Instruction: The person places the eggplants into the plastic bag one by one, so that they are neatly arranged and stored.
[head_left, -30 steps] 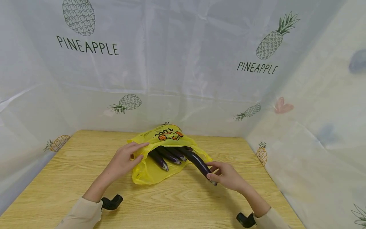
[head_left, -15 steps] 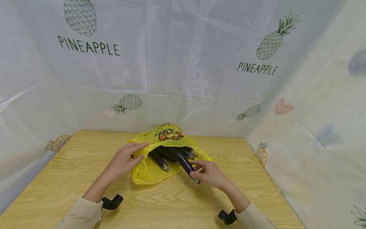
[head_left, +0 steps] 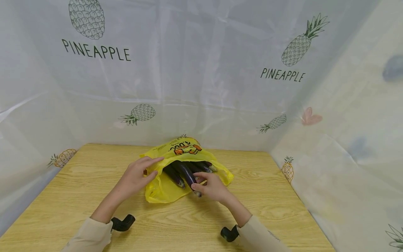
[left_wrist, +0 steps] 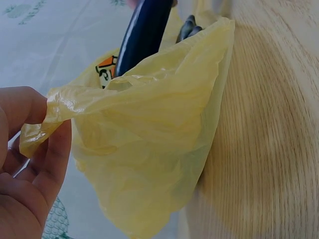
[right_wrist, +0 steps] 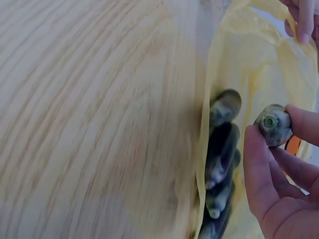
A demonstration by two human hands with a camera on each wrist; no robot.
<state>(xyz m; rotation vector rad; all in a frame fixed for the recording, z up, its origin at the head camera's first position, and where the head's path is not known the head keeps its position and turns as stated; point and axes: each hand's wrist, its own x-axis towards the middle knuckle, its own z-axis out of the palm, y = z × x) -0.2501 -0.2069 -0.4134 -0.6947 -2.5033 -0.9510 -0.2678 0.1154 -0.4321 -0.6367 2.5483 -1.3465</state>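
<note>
A yellow plastic bag (head_left: 162, 192) lies on the table with its mouth facing me. At its left edge my left hand (head_left: 133, 176) pinches the rim, and the left wrist view shows a fold of plastic between thumb and fingers. My right hand (head_left: 212, 187) holds a dark purple eggplant (head_left: 185, 172) near its pale end. That eggplant reaches into the bag's mouth; its far part is hidden under the plastic. Several other eggplants (right_wrist: 222, 159) lie inside the bag, below the held one in the right wrist view.
The wood-grain table (head_left: 151, 227) extends around the bag on both sides and in front. White curtains (head_left: 201, 87) printed with pineapples hang behind and at the sides. A black device (head_left: 123, 223) sits at each wrist.
My right hand has carried the eggplant leftward, from beyond the bag's right edge to in front of its mouth, and further inside. My left hand stays at the rim.
</note>
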